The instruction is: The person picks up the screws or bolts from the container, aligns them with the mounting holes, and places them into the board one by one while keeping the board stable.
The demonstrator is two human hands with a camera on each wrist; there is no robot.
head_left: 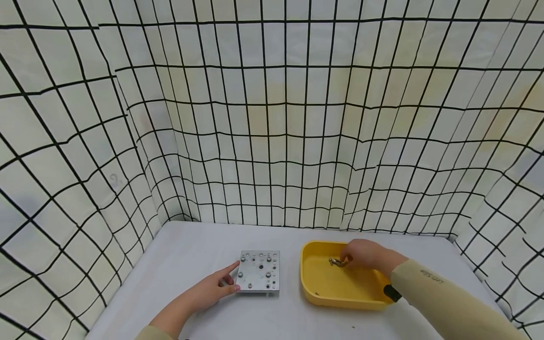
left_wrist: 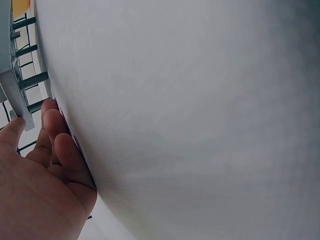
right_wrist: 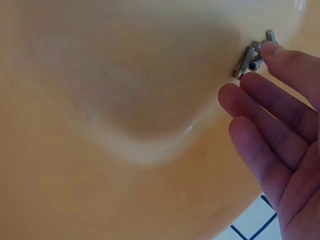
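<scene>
A square metal plate (head_left: 259,272) with several holes and fitted screws lies on the grey table. My left hand (head_left: 229,279) rests at its left edge, index finger stretched along the side and thumb at the near corner. In the left wrist view the thumb of that hand (left_wrist: 30,150) touches the plate's corner (left_wrist: 14,97) and the fingers lie flat. My right hand (head_left: 346,259) reaches into a yellow tray (head_left: 340,300). Its index fingertip touches a small pile of metal screws (head_left: 335,262). In the right wrist view the fingers (right_wrist: 280,115) are extended beside the screws (right_wrist: 250,57); the thumb is hidden.
The grey table (head_left: 191,250) is enclosed on the left, back and right by white cloth walls with a black grid (head_left: 272,141). The tray's inside (right_wrist: 125,100) holds nothing else that I can see. A tiny speck lies near the table's front edge (head_left: 352,326).
</scene>
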